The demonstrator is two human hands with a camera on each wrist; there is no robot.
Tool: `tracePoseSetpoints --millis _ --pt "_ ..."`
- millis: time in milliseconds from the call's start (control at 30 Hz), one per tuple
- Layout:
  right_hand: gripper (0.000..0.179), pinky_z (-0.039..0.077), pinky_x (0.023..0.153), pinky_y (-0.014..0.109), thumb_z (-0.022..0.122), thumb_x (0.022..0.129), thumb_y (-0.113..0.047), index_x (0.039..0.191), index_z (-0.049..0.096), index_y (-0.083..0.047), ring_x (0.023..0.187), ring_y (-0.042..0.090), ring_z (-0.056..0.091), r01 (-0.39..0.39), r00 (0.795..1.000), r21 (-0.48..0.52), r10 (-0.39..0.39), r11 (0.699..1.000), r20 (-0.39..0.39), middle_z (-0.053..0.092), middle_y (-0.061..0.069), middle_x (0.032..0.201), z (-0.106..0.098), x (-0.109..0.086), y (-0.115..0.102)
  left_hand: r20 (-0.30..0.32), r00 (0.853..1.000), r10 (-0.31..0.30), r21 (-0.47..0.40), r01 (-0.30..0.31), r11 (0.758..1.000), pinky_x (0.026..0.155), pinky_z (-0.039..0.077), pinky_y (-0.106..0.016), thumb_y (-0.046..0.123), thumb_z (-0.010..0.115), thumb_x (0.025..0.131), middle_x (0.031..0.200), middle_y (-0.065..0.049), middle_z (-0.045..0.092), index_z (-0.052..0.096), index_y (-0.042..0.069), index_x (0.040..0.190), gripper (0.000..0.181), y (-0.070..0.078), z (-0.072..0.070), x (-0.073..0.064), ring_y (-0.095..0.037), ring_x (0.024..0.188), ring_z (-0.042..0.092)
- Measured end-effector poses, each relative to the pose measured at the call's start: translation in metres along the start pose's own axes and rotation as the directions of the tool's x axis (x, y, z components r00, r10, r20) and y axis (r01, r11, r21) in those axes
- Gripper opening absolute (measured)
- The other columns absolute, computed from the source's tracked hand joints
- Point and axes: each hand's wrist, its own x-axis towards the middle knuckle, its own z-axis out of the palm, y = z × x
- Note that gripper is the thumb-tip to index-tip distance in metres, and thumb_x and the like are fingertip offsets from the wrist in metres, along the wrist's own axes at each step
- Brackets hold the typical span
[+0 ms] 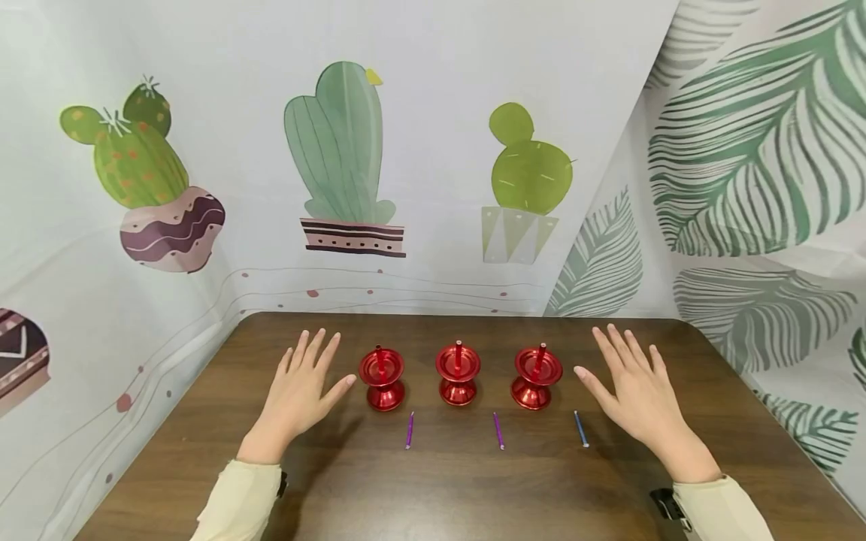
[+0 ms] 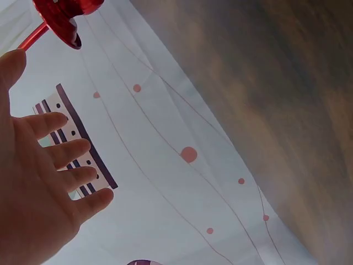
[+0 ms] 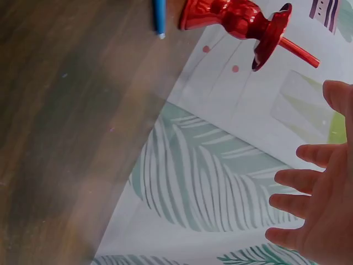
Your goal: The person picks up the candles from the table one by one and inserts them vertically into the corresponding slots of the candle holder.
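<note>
Three shiny red candle holders stand in a row on the brown table: a left holder [image 1: 385,394], a middle holder [image 1: 458,391] and a right holder [image 1: 531,392], each with a thin upright tube in its dish. Before them lie two thin purple candles, a left one [image 1: 409,430] and a middle one [image 1: 498,431], plus a blue candle [image 1: 580,429] at right. My left hand [image 1: 298,394] is spread, palm down, left of the row. Fingers apart, my right hand [image 1: 639,394] hovers to the right of it. Both hands hold nothing. The right wrist view also catches the right holder [image 3: 242,19].
The wooden table [image 1: 433,488] ends at a back edge against a white cloth [image 1: 433,150] printed with cacti. Another cloth with leaf prints [image 1: 764,150] hangs at right. A dark strap [image 1: 668,503] shows at the right wrist.
</note>
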Motion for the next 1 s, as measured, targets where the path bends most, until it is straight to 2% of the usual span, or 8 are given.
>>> tracePoseSetpoints --millis 133,400,733,867,1000 --pt "0.068 0.000 0.105 0.050 0.050 0.085 -0.047 0.140 0.026 -0.014 0.131 0.032 0.017 0.013 1.000 0.023 -0.012 1.000 -0.022 0.030 0.018 0.139 -0.003 0.002 -0.005 -0.023 1.000 0.016 -0.015 -0.016 1.000 0.101 0.016 -0.055 0.058 0.043 0.083 0.140 -0.015 0.028 0.028 0.014 0.139 0.072 0.002 -0.002 0.002 -0.034 0.131 0.015" --pt "0.063 0.005 0.106 0.048 0.052 0.086 -0.042 0.138 0.031 -0.013 0.130 0.031 0.021 0.050 0.996 0.086 -0.043 0.995 -0.072 0.032 0.015 0.139 -0.009 0.012 -0.020 -0.063 0.997 0.044 -0.084 -0.049 0.995 0.100 0.019 -0.053 0.055 0.046 0.084 0.138 -0.013 0.033 0.031 0.014 0.138 0.070 0.007 -0.004 0.007 -0.031 0.130 0.020" --pt "0.058 0.010 0.105 0.047 0.054 0.086 -0.034 0.135 0.036 -0.009 0.129 0.030 0.024 0.106 0.988 0.166 -0.085 0.980 -0.128 0.037 0.015 0.136 -0.014 0.026 -0.042 -0.101 0.989 0.106 -0.186 -0.123 0.975 0.097 0.028 -0.051 0.043 0.056 0.083 0.133 -0.013 0.040 0.040 0.008 0.132 0.062 0.011 -0.008 0.014 -0.030 0.128 0.027" --pt "0.056 0.013 0.105 0.046 0.057 0.086 -0.028 0.134 0.037 -0.008 0.130 0.029 0.024 0.147 0.984 0.247 -0.117 0.958 -0.131 0.036 0.014 0.137 -0.015 0.031 -0.052 -0.092 0.988 0.124 -0.225 -0.142 0.964 0.098 0.028 -0.049 0.039 0.057 0.084 0.132 -0.012 0.042 0.042 0.006 0.131 0.059 0.011 -0.009 0.014 -0.029 0.127 0.030" --pt "0.056 0.019 0.103 0.047 0.060 0.084 -0.020 0.134 0.038 -0.007 0.130 0.028 0.023 0.202 0.977 0.351 -0.164 0.914 -0.134 0.035 0.012 0.137 -0.014 0.037 -0.066 -0.067 0.989 0.128 -0.275 -0.142 0.951 0.097 0.029 -0.050 0.035 0.058 0.084 0.131 -0.011 0.043 0.043 0.007 0.130 0.056 0.010 -0.009 0.013 -0.029 0.126 0.032"
